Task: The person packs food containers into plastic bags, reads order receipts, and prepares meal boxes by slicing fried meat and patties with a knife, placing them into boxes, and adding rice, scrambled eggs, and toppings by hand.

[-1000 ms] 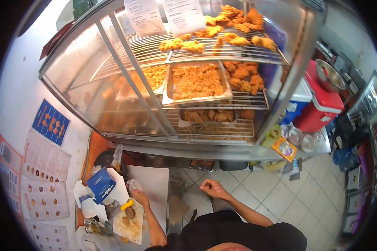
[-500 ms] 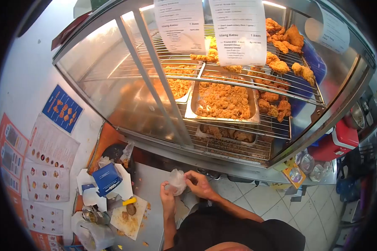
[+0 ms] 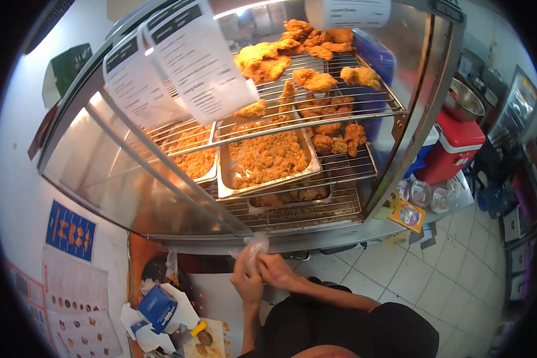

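The bag (image 3: 256,245) is held before the display case (image 3: 422,80); left of the board (image 3: 217,334) on the desk (image 3: 218,292), boxes (image 3: 158,308) are set.

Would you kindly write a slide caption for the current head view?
The left hand and right hand hold a thin plastic bag in front of a display case of fried food.

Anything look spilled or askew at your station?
The board at lower left looks messy, with brownish smears on its pale surface. Two slips at upper left hang slanted, though camera tilt may exaggerate that.
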`<state>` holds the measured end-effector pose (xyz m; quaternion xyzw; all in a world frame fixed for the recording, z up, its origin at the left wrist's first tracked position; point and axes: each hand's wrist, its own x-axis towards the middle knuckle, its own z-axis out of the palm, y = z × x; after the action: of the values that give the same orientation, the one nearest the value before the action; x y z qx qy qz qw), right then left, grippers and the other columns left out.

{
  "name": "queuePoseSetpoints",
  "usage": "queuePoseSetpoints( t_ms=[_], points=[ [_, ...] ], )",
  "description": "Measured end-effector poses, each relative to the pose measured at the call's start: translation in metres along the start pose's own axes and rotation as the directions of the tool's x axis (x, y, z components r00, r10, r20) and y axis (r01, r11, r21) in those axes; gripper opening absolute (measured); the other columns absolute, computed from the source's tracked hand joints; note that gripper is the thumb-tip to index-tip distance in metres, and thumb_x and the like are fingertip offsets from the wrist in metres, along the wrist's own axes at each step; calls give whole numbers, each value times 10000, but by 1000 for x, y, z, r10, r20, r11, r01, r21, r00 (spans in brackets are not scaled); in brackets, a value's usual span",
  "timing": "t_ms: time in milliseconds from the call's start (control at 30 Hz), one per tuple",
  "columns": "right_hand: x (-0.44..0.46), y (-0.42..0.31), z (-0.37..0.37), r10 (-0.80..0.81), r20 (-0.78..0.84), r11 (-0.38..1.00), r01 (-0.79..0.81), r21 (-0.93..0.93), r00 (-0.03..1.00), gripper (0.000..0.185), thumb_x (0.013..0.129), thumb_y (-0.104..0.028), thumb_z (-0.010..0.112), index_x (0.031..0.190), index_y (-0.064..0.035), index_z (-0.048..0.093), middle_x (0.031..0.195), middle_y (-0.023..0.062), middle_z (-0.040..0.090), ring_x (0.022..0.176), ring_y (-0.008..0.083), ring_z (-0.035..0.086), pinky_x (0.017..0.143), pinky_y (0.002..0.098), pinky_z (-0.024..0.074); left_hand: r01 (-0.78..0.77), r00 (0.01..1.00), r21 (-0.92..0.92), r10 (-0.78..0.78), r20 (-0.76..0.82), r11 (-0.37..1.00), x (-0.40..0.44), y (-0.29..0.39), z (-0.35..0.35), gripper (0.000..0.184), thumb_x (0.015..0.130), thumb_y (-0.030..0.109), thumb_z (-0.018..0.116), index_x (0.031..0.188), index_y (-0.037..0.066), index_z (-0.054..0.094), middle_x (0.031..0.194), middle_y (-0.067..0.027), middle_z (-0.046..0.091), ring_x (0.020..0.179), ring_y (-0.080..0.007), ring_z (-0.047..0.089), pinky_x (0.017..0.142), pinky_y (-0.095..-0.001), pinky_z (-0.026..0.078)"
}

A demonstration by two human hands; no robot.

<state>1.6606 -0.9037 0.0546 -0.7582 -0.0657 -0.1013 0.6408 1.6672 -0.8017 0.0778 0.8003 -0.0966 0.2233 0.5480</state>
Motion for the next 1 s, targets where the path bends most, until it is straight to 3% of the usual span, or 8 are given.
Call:
queuePoseSetpoints(
  t_ms=[233,333,433,600,733,833,900,1000],
  points=[
    [21,67,11,466,-324,739,-160,655,824,143,953,-107,569,844,-38,631,788,6,645,688,83,588,611,236,450,207,971,-103,-192,140,973,-22,-12,31,215,871,-38,599,1005,21,442,580,0,464,507,-31,378,458,-258,272],
    [17,49,0,507,-77,284,-81,955,859,133,977,-182,566,979,-53,600,878,-4,601,778,89,568,683,247,457,184,972,-19,-179,152,983,-24,-22,39,191,886,-10,613,901,33,428,577,11,448,527,-31,384,462,-243,287],
    [13,60,-3,564,104,189,-251,949,819,193,983,-238,572,1083,-75,546,955,-6,552,851,95,546,747,273,458,185,963,2,-182,200,983,-23,-25,43,222,901,22,634,857,41,417,578,32,448,551,-20,400,467,-221,309],
    [22,9,-7,613,-184,607,-309,732,768,262,978,-299,589,1098,-68,567,917,-24,546,787,60,492,662,263,433,231,960,10,-229,163,973,-28,-21,46,248,895,50,648,834,49,407,609,-1,452,575,-40,396,472,-257,329],
    [13,38,3,294,-254,948,-247,201,921,226,938,-276,650,903,-53,655,726,-36,539,628,69,473,538,263,404,181,980,-27,-178,92,983,-31,-44,48,248,937,215,598,1045,-1,538,882,-185,675,801,-233,676,688,-374,525],
    [-3,98,4,141,4,876,-127,465,990,229,971,-233,605,963,-7,644,786,-14,563,705,79,533,566,249,447,362,931,-64,-357,80,930,-48,-42,36,270,943,251,559,1043,3,519,874,-229,662,800,-400,670,665,-436,516],
    [9,28,26,569,114,566,-488,664,815,288,987,-277,569,1065,-5,624,827,40,600,721,149,579,599,329,504,426,905,-80,-424,33,901,-60,-55,30,247,946,247,560,961,12,488,754,-223,628,694,-425,634,586,-470,475],
    [15,63,42,671,193,515,-637,573,716,349,1025,-314,454,1068,4,592,851,90,597,778,224,608,707,404,533,442,891,-129,-451,-50,888,-73,-62,11,235,952,234,551,942,16,463,696,-221,607,651,-441,608,549,-480,454]
  ],
)
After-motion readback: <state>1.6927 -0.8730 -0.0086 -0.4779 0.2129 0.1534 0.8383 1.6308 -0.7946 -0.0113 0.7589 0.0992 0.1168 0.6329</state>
